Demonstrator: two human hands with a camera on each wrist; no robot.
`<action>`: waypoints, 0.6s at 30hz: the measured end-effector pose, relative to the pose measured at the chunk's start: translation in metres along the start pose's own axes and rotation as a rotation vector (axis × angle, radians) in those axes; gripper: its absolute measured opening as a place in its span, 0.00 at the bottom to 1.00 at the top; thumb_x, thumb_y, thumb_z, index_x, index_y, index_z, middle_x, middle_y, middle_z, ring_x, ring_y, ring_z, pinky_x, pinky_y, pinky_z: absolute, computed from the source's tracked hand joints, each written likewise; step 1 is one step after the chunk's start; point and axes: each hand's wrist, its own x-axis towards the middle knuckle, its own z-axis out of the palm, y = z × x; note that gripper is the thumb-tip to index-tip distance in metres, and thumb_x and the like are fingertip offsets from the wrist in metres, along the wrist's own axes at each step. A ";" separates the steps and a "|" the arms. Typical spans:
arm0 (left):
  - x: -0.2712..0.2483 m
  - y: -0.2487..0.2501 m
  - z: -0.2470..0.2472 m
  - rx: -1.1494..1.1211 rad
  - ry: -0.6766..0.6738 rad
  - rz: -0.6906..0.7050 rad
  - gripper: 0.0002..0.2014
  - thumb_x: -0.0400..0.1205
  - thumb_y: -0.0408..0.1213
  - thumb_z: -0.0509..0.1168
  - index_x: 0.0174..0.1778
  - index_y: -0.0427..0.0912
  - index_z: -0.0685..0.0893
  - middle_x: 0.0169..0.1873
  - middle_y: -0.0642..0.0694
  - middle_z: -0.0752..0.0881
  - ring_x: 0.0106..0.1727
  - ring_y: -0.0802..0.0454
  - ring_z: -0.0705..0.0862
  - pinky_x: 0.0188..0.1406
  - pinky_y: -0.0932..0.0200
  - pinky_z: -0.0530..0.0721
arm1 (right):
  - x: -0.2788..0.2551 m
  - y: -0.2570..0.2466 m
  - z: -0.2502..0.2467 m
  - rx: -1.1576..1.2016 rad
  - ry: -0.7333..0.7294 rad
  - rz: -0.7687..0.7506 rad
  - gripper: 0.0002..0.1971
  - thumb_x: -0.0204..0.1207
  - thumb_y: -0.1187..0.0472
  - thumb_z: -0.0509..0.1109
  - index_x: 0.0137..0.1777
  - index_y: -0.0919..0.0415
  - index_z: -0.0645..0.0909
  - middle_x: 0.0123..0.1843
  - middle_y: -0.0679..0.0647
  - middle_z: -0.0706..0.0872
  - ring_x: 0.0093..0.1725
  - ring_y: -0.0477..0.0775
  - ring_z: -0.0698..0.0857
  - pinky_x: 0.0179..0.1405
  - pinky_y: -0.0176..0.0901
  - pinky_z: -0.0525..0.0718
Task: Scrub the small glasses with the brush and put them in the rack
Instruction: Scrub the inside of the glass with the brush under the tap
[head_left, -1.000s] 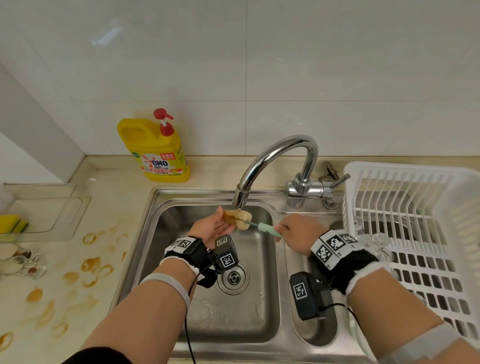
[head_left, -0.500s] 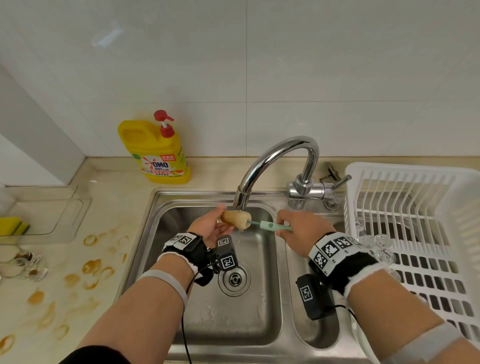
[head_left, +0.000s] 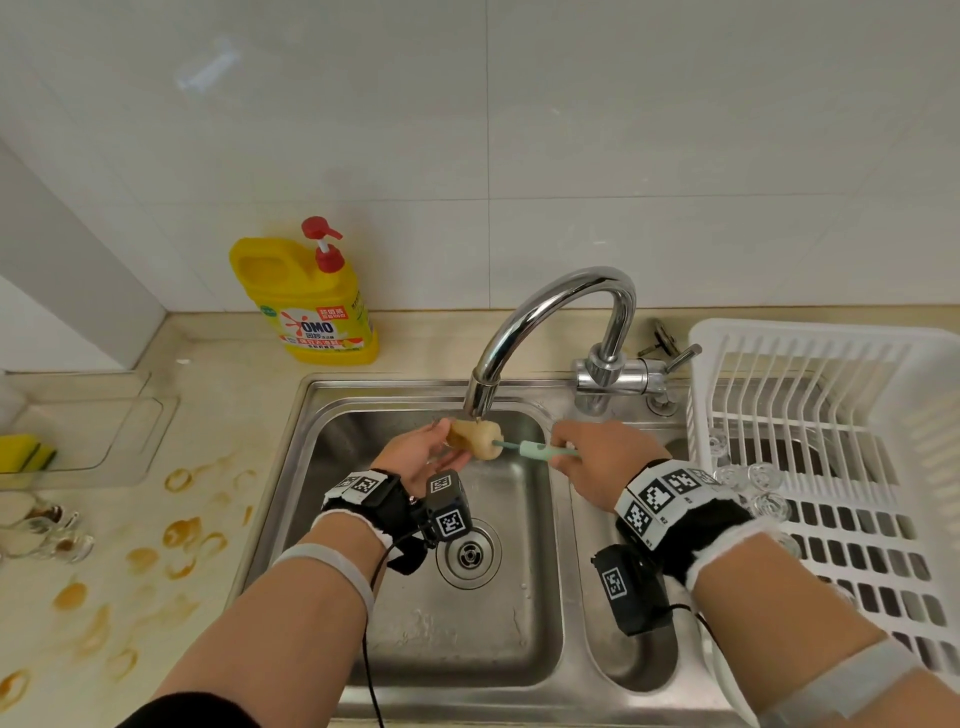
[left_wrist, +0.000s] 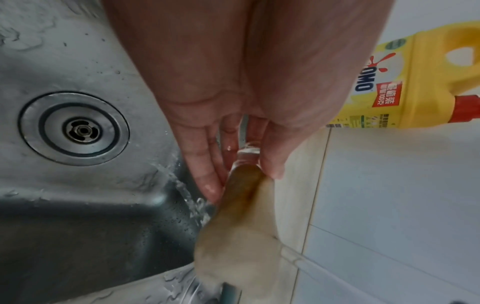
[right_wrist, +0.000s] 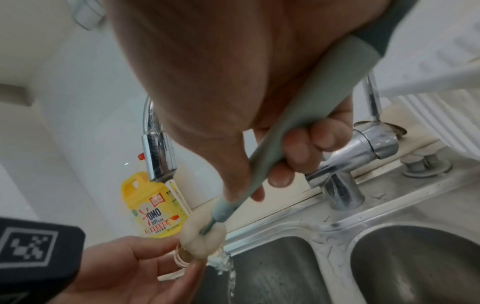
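Note:
My left hand (head_left: 426, 457) holds a small clear glass (right_wrist: 182, 259) between thumb and fingers, sideways under the running tap (head_left: 561, 312). In the left wrist view the glass (left_wrist: 246, 152) shows between the fingers, with the stained sponge head (left_wrist: 239, 216) pushed into its mouth. My right hand (head_left: 597, 457) grips the brush's pale green handle (head_left: 540, 451); its beige sponge head (head_left: 478, 439) hides most of the glass in the head view. The white rack (head_left: 831, 415) stands on the right with several clean small glasses (head_left: 748, 478) along its left side.
Dirty small glasses (head_left: 47, 530) stand on the stained counter at far left. A yellow detergent bottle (head_left: 311, 306) is behind the steel sink (head_left: 441, 623). A yellow sponge (head_left: 23, 452) lies in a clear tray. Water falls into the left basin.
Almost nothing: my right hand has risen slightly and shifted on the handle. The sponge head stays at the glass under the tap.

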 end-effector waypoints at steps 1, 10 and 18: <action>0.000 -0.001 0.001 -0.006 0.014 -0.015 0.21 0.83 0.37 0.69 0.71 0.32 0.79 0.69 0.29 0.81 0.64 0.36 0.87 0.45 0.49 0.92 | -0.001 0.001 0.000 -0.010 0.018 -0.002 0.04 0.84 0.48 0.61 0.50 0.45 0.72 0.39 0.45 0.82 0.38 0.49 0.81 0.32 0.42 0.74; 0.000 0.001 -0.001 0.021 -0.064 0.049 0.17 0.89 0.36 0.61 0.73 0.36 0.80 0.69 0.33 0.82 0.66 0.39 0.86 0.45 0.50 0.90 | 0.004 -0.001 -0.001 0.018 -0.111 -0.027 0.15 0.88 0.47 0.53 0.51 0.49 0.80 0.45 0.49 0.85 0.44 0.52 0.85 0.48 0.49 0.84; -0.009 0.002 0.003 0.058 0.085 0.028 0.18 0.83 0.41 0.70 0.63 0.33 0.81 0.56 0.30 0.88 0.53 0.43 0.90 0.46 0.54 0.91 | -0.005 -0.003 -0.001 0.021 0.026 0.017 0.05 0.85 0.46 0.59 0.52 0.45 0.73 0.38 0.46 0.81 0.37 0.49 0.81 0.35 0.44 0.77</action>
